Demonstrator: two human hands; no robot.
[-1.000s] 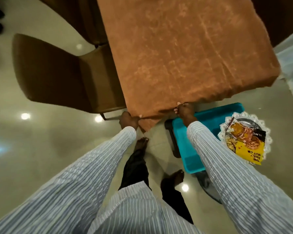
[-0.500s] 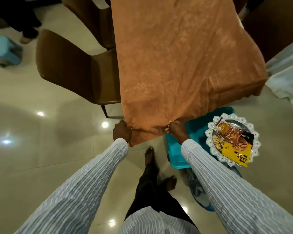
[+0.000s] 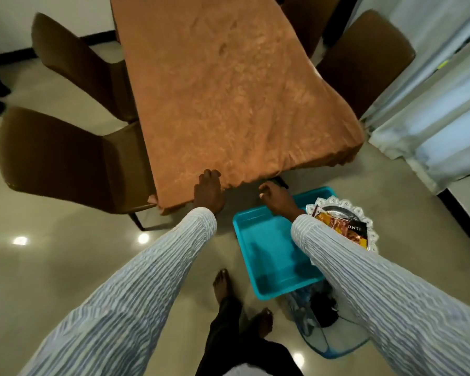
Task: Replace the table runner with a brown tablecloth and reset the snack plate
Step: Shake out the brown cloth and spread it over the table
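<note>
A brown tablecloth (image 3: 228,90) covers the whole table and hangs over its near end. My left hand (image 3: 208,192) lies flat on the cloth's near edge, fingers spread. My right hand (image 3: 276,198) hovers just below that edge with loosely curled fingers and nothing in it, above a teal tray (image 3: 269,248) on the floor. The snack plate (image 3: 345,223), silver with a white lace rim and holding snack packets, sits on the floor right of the tray, partly behind my right sleeve.
Two brown chairs (image 3: 65,158) stand along the table's left side and one (image 3: 364,61) at its right. White curtains (image 3: 432,104) hang at the right. A blue basket (image 3: 323,327) with dark contents lies under the tray's near end. My bare feet (image 3: 223,283) stand on the glossy floor.
Both hands have let go of the cloth's near hem. The left hand now rests flat on the edge; the right hand has dropped away. The view has lifted, showing more table.
</note>
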